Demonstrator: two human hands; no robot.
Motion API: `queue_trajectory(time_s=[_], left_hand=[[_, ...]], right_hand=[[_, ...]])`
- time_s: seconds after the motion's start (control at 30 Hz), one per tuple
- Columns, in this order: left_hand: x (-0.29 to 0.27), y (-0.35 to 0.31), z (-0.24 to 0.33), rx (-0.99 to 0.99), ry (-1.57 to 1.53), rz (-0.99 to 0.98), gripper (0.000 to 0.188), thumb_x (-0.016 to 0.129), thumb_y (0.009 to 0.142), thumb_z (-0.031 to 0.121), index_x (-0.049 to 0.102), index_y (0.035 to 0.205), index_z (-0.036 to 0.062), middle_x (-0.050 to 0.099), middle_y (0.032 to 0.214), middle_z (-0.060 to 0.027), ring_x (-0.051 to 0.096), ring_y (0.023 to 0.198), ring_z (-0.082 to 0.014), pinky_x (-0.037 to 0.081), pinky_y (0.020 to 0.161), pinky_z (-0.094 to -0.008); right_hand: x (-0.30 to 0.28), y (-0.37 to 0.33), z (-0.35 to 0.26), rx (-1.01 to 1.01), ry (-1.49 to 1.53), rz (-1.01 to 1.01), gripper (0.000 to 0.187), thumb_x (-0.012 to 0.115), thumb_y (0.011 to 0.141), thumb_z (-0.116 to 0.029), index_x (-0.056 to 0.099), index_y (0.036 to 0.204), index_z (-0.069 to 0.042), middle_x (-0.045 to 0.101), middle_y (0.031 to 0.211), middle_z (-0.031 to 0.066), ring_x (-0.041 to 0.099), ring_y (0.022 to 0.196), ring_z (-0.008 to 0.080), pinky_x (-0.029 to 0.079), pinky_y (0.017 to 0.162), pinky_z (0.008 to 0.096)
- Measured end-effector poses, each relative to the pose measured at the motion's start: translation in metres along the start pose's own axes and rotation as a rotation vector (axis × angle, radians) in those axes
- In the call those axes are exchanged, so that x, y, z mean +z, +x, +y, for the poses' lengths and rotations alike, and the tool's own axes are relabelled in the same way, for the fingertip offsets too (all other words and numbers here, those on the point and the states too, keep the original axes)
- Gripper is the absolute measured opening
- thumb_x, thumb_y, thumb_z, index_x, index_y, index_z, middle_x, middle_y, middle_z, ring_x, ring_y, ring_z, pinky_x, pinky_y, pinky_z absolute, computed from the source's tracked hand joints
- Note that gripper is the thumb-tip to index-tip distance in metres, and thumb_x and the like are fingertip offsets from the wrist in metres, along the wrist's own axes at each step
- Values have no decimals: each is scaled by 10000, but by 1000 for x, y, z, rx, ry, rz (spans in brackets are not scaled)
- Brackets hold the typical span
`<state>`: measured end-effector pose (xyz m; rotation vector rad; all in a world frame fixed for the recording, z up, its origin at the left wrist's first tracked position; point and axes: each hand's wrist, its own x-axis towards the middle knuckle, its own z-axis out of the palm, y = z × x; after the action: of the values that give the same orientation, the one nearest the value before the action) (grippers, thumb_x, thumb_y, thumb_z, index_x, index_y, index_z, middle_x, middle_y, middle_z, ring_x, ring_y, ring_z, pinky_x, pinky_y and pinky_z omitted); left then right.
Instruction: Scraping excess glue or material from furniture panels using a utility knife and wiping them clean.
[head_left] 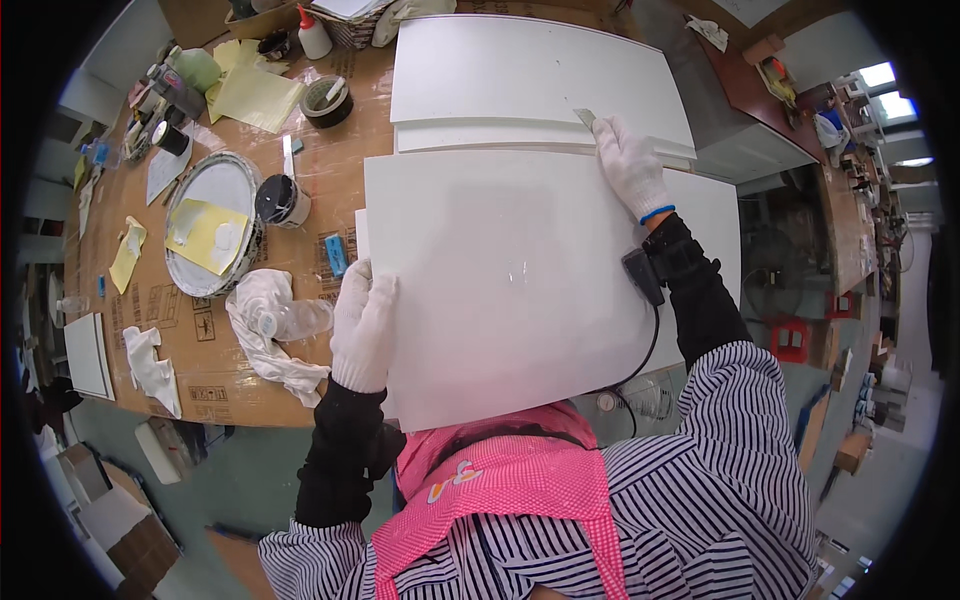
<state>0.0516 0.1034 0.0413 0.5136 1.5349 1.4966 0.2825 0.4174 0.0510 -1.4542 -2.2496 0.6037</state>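
A white glossy panel lies tilted in front of me, its near edge against my pink apron. My left hand, in a white glove, grips the panel's left edge. In a white glove with a blue cuff, my right hand is closed on a small flat scraper blade, over the panel's far right corner. Beyond lie more white panels, stacked. The fingertips of my left hand are partly hidden by the panel.
Left on the brown-covered table are a round white lid with yellow paper, a black-lidded jar, a tape roll, a blue block, a clear bottle and a rag. A black cable hangs from my right wrist.
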Motion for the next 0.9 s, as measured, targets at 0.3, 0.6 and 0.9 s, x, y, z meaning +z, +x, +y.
queue_trajectory(time_s=[0.3,0.6,0.9], left_hand=[[-3,15,-3,36,86,-43,401,565,1079,281,609,1296,-54,645,1123,-18,540,1013,-70,450,906,-252],[10,15,-36,61,7,181,385,607,1076,307,662,1230,-41,684,1029,-14,565,899,-69,478,815,-263],[-1,43,-76,79,112,257,465,626,1055,372,690,1209,-62,708,1004,-25,583,890,-88,482,813,-261]], right_hand=[[-14,-1,0,-173,-21,221,291,572,1057,-328,684,1060,-60,679,835,227,679,799,429,525,692,482],[-20,-17,-15,-213,7,247,276,579,1055,-309,685,1000,-60,686,798,219,688,759,416,521,669,480],[14,-55,-48,-558,150,-28,83,752,897,-133,757,952,-71,632,811,94,631,755,293,518,685,400]])
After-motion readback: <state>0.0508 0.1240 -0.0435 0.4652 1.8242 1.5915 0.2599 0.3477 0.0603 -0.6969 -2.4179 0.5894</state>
